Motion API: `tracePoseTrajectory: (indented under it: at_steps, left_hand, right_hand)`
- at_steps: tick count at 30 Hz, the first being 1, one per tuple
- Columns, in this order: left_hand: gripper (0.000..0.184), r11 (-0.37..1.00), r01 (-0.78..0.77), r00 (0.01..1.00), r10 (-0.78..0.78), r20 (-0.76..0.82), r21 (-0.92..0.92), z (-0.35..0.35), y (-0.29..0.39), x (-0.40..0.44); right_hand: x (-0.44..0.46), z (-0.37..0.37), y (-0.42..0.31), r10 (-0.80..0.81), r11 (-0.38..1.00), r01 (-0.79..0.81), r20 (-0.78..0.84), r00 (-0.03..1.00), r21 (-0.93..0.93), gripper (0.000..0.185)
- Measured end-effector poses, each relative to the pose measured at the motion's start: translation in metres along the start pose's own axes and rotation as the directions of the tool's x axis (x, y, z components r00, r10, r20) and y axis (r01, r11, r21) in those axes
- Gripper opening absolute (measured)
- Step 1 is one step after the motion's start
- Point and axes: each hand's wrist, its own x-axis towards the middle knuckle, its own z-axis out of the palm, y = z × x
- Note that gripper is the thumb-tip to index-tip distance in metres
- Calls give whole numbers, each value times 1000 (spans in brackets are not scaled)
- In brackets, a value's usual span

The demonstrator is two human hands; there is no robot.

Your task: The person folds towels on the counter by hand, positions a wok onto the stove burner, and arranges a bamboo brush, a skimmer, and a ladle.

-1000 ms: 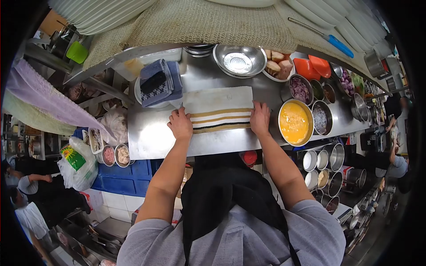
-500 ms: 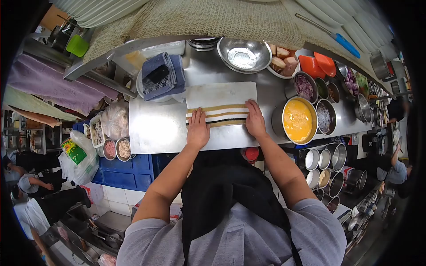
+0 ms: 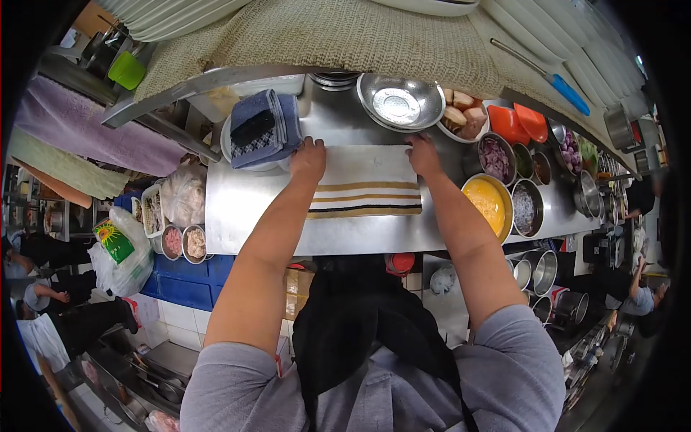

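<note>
Head view: striped cloth, far-left corner behind left hand

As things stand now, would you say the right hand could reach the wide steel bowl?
Probably yes: the right hand, at a far corner of the striped cloth, is close to the wide steel bowl, with nothing visible between them.

One head-worn wide-angle view, facing forward and down, fairly near the striped cloth
</note>
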Motion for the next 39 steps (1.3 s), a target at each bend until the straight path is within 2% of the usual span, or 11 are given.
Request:
tracePoseTrajectory:
  at_steps: [2, 6, 10, 12, 14, 15, 18, 20, 25, 35, 39]
  left_hand:
    - [20, 1000, -4, 1000, 4, -10, 12, 1, 0, 0]
    - [19, 999, -50, 995, 51, -82, 13, -3, -4, -10]
    - [21, 986, -156, 961, 140, -237, -53, -9, -9, -34]
    - [22, 939, -293, 906, 212, -366, -182, -12, -16, -51]
    - [23, 905, -344, 880, 219, -421, -248, -25, -21, -73]
    - [23, 867, -388, 854, 212, -475, -312, -31, -23, -86]
    - [24, 842, -418, 858, 242, -453, -341, -39, -42, -117]
    - [24, 845, -408, 870, 246, -426, -346, -24, -49, -136]
    - [22, 870, -402, 885, 290, -365, -286, 5, -55, -160]
    - [21, 918, -287, 899, 159, -407, -275, 12, -60, -170]
    - [21, 925, -271, 898, 143, -417, -266, 13, -57, -174]
  right_hand:
    - [7, 1, 5, 17, 998, -12, 73, 997, -67, 21]
    - [9, -20, 4, 107, 994, -102, 147, 983, -39, 19]
    - [2, -52, -4, 19, 995, -44, 262, 965, 92, 16]
    - [-7, -78, -21, -8, 991, -34, 310, 951, 128, 15]
    - [-24, -103, -34, -194, 973, 139, 331, 924, 182, 17]
    - [-36, -114, -40, -187, 975, 133, 331, 925, 178, 17]
    - [-68, -130, -55, -221, 966, 256, 421, 880, -27, 20]
    - [-89, -128, -62, -184, 901, 364, 551, 814, -237, 21]
    - [-113, -91, -67, -139, 800, 461, 629, 765, -383, 21]
    - [-137, -78, -65, -137, 837, 383, 528, 838, -392, 22]
    - [-141, -84, -65, -58, 920, 215, 429, 901, -327, 23]
